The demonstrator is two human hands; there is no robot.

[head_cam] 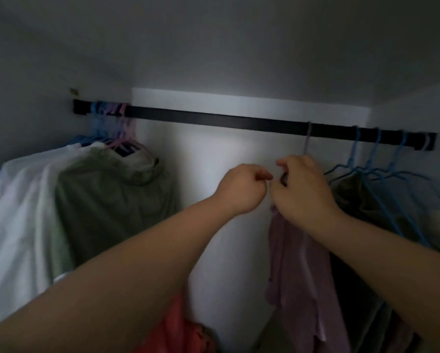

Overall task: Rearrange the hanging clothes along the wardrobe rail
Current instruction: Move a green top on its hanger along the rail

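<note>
A black wardrobe rail (226, 121) runs across the wardrobe. A mauve garment (298, 276) hangs from a pale pink hanger (307, 138) hooked right of the rail's middle. My right hand (303, 189) grips the top of this garment just under the hook. My left hand (241, 189) is beside it with fingers curled; whether it pinches the fabric I cannot tell. A white garment (17, 212) and a green one (106, 200) hang bunched at the left end. Dark clothes (366, 212) on blue hangers (374, 159) crowd the right end.
A red cloth (175, 332) lies low in the middle. The white back wall (226, 161) shows behind a wide gap on the rail between the left bunch and the mauve garment. The wardrobe's side walls close in at both ends.
</note>
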